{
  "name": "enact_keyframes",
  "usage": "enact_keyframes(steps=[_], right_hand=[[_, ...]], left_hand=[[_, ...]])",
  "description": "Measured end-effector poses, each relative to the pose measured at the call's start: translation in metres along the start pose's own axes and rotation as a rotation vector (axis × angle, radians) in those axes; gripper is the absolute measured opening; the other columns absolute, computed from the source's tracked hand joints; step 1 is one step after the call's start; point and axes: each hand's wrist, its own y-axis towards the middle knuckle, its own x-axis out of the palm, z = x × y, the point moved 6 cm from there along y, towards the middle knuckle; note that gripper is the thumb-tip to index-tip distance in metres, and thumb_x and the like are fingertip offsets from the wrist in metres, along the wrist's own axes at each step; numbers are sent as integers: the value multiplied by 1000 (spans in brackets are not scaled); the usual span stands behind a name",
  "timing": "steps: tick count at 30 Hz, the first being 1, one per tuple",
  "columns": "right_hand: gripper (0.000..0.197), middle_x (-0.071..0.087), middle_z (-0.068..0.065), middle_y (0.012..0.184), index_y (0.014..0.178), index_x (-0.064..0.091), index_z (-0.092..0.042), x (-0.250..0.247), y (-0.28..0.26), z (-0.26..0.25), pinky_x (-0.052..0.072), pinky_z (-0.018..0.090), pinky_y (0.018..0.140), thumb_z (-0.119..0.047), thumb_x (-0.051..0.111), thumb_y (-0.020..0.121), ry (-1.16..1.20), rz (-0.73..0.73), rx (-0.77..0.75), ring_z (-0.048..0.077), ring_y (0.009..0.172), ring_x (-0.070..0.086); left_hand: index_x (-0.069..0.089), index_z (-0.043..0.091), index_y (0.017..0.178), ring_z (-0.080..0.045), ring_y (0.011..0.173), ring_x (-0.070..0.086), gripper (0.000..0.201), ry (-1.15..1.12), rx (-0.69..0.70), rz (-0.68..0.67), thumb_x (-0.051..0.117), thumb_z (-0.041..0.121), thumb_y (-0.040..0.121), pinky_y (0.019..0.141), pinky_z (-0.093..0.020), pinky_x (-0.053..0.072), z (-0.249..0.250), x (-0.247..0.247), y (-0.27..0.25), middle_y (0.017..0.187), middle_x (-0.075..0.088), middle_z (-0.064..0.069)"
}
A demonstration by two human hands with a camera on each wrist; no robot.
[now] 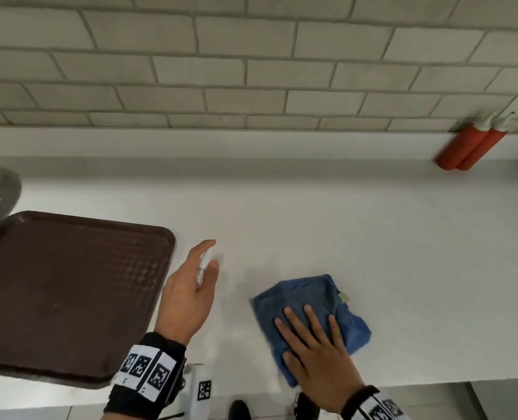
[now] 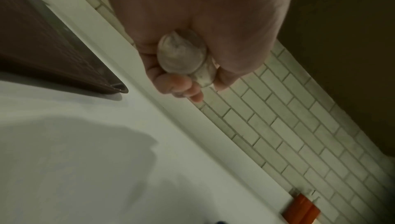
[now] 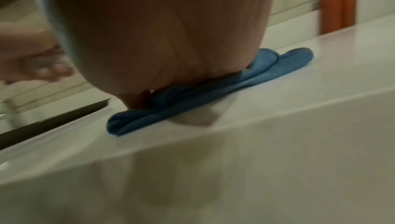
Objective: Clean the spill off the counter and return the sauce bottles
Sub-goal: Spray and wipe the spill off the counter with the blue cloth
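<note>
Ahead of both hands the white counter (image 1: 312,213) lies bare up to the tiled wall (image 1: 251,71). A brown tray (image 1: 70,292) blocks the left hand's (image 1: 188,295) outer side. Two red sauce bottles (image 1: 470,144) stand well beyond the right hand (image 1: 318,356), against the wall.

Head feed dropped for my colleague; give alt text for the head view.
Right hand presses a blue cloth flat on the white counter; left hand holds a small clear bottle. Brown tray left, two red sauce bottles far right.
</note>
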Motion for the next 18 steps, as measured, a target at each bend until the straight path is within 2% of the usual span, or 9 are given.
enact_keyframes(steps=[3, 5, 7, 8, 9, 11, 13, 16, 18], right_hand=[[54, 30, -10, 156, 150, 31, -35, -4, 15, 50, 16, 56, 108, -52, 16, 100, 0, -7, 151, 27, 140, 36], [57, 38, -6, 153, 149, 32, -32, -8, 33, 83, 28, 61, 106, -52, 9, 100, 46, -29, 270, 30, 137, 41], [61, 44, -1, 150, 148, 31, -28, -15, 50, 111, 39, 67, 96, -52, 4, 99, 78, -46, 345, 35, 132, 47], [66, 38, 0, 154, 150, 26, -27, -21, 58, 120, 37, 69, 96, -54, -2, 97, 69, -63, 360, 37, 135, 44], [72, 24, -1, 160, 153, 13, -28, -29, 66, 129, 29, 70, 102, -58, -12, 92, 41, -71, 363, 36, 142, 32], [78, -10, -7, 163, 149, -15, -34, -37, 84, 146, 8, 65, 112, -61, -24, 77, 78, -119, 366, 30, 150, 0], [76, -20, -11, 161, 149, -19, -38, -46, 105, 165, 1, 62, 114, -59, -20, 75, 128, -102, 392, 26, 149, -12], [58, -17, -12, 161, 151, -12, -39, -63, 142, 189, 0, 63, 115, -51, 6, 98, 193, -98, 406, 26, 149, -13], [56, -16, -12, 162, 151, -10, -40, -74, 170, 202, -2, 63, 115, -48, 12, 100, 218, -90, 403, 26, 149, -13]], left_hand=[[51, 31, 138, -16, 87, 62, 38, 73, -17, 51, 51, 29, 100, 80, -28, 43, 3, -1, 9, 101, 65, 3], [51, 30, 137, -18, 86, 60, 36, 113, -42, 44, 50, 29, 100, 80, -31, 43, 3, -4, 17, 96, 63, 3], [52, 30, 133, -21, 82, 61, 33, 168, -54, 33, 49, 29, 100, 76, -32, 44, 3, -5, 26, 90, 63, 0], [52, 29, 131, -22, 78, 60, 31, 200, -53, 31, 49, 29, 100, 73, -32, 43, 3, -5, 31, 86, 63, -1], [53, 28, 129, -22, 75, 60, 29, 230, -51, 31, 49, 29, 100, 71, -32, 43, 4, -4, 35, 84, 62, -2], [53, 28, 127, -23, 76, 61, 27, 258, -53, 16, 49, 30, 100, 70, -33, 45, 7, 1, 44, 83, 63, -2], [52, 29, 127, -26, 79, 64, 27, 278, -56, -17, 47, 32, 101, 71, -37, 49, 14, 9, 52, 81, 63, -1], [53, 30, 124, -27, 71, 62, 25, 314, -54, -18, 48, 32, 100, 69, -37, 50, 28, 20, 65, 74, 63, -1], [54, 29, 122, -26, 67, 62, 23, 306, -63, 9, 49, 31, 100, 66, -36, 48, 37, 27, 72, 72, 65, -5]])
